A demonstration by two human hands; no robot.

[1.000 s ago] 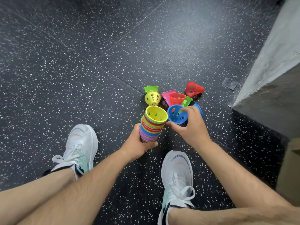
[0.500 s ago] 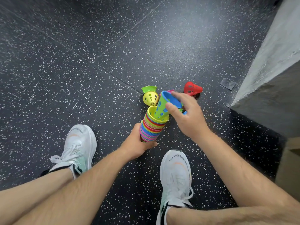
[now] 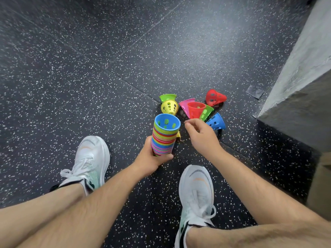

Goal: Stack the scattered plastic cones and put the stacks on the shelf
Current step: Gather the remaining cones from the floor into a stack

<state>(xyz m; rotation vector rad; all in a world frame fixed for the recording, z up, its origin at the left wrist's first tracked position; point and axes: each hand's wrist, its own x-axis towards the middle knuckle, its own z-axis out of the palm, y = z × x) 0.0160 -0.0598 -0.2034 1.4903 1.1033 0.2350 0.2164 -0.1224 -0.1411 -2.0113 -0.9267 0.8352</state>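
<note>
Speckled black rubber floor (image 3: 71, 86), white shoes (image 3: 89, 161) planted near. Left hand (image 3: 151, 158) wraps base of multicoloured cone stack (image 3: 162, 142), upright, blue cone (image 3: 167, 121) topmost. Right hand (image 3: 202, 136) hovers just beside stack rim, fingers loosely curled, holding nothing. Loose cones (image 3: 196, 109) lie on floor just beyond.

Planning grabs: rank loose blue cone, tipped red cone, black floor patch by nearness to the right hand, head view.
1. loose blue cone, beside the right hand
2. tipped red cone, farther back
3. black floor patch, far right
</note>
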